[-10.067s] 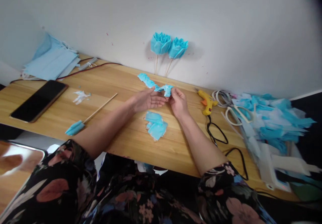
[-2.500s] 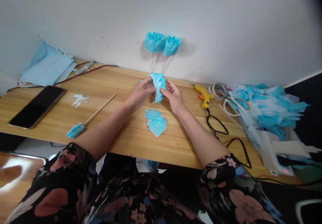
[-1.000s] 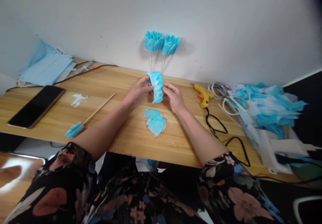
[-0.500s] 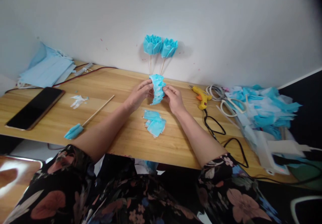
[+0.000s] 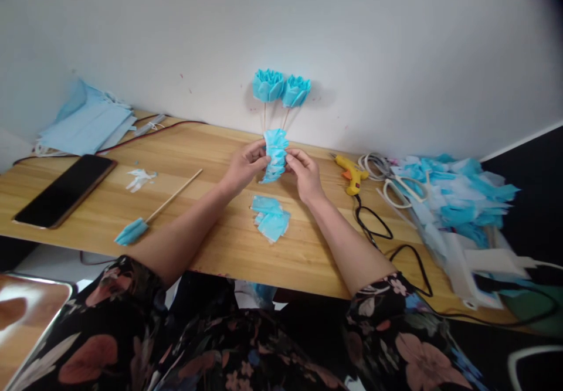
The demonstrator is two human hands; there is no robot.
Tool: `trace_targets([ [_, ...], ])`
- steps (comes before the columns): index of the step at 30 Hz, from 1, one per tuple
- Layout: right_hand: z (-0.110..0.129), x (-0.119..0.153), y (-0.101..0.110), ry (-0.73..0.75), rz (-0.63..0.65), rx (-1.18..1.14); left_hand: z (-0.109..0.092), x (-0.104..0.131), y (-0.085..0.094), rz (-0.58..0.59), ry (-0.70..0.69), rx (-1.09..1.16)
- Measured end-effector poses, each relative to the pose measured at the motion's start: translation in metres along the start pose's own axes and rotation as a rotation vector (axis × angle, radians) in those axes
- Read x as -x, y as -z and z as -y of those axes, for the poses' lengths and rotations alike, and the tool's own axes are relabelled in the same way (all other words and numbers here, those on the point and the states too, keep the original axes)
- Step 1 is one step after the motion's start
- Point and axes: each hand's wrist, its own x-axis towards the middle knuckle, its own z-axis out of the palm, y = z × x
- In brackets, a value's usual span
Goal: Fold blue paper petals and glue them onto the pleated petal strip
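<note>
A pleated strip of blue mask fabric (image 5: 275, 155) is held up between my two hands over the middle of the table. My left hand (image 5: 247, 165) pinches its left edge, thumb in front and fingers partly behind it. At the right edge, my right hand (image 5: 303, 171) grips it between thumb and fingers. Just below lie several overlapping flat blue fabric pieces (image 5: 271, 220). Behind the strip, two blue fabric flowers (image 5: 268, 86) on thin sticks lean at the wall. By my left forearm lies a wooden stick (image 5: 173, 194) with a blue fabric bud (image 5: 131, 231) at its end.
Left: a phone (image 5: 65, 191), white scraps (image 5: 141, 179) and a stack of face masks (image 5: 90, 124). Right: a yellow glue gun (image 5: 350, 174) with a black cord, scissors (image 5: 402, 191), a heap of blue and white fabric (image 5: 470, 194) and a white power strip (image 5: 468, 279).
The strip has turned a little, so its folds face me more squarely. My left thumb now presses farther onto its front. The view has shifted slightly.
</note>
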Motion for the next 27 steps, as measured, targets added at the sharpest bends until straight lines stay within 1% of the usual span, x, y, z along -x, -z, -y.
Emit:
trace_targets([
  [3, 0.002, -0.001, 0.0, 0.007, 0.007, -0.025, -0.003, 0.0, -0.001, 0.003, -0.034, -0.008],
  [8, 0.012, -0.01, -0.005, 0.005, 0.035, -0.065, -0.006, 0.0, -0.002, -0.006, -0.001, 0.004],
  [11, 0.019, -0.018, -0.011, 0.016, 0.034, -0.036, -0.007, 0.001, -0.002, -0.01, -0.01, -0.013],
  [14, 0.025, -0.026, -0.016, 0.049, 0.039, 0.025, -0.007, -0.001, 0.002, -0.063, -0.05, -0.038],
  [16, 0.026, -0.03, -0.018, 0.071, 0.077, 0.047, -0.005, -0.004, 0.006, -0.106, -0.045, -0.035],
  [19, 0.027, -0.035, -0.02, 0.093, 0.188, 0.09, -0.003, -0.01, 0.011, -0.158, -0.004, 0.046],
  [23, 0.029, -0.038, -0.024, 0.128, 0.324, 0.16, -0.01, -0.014, 0.015, -0.252, -0.025, 0.189],
  [25, 0.033, -0.041, -0.028, 0.158, 0.338, 0.171, -0.017, -0.014, 0.015, -0.274, -0.035, 0.205],
  [27, 0.036, -0.045, -0.033, 0.165, 0.293, 0.175, -0.023, -0.013, 0.016, -0.274, -0.044, 0.193],
])
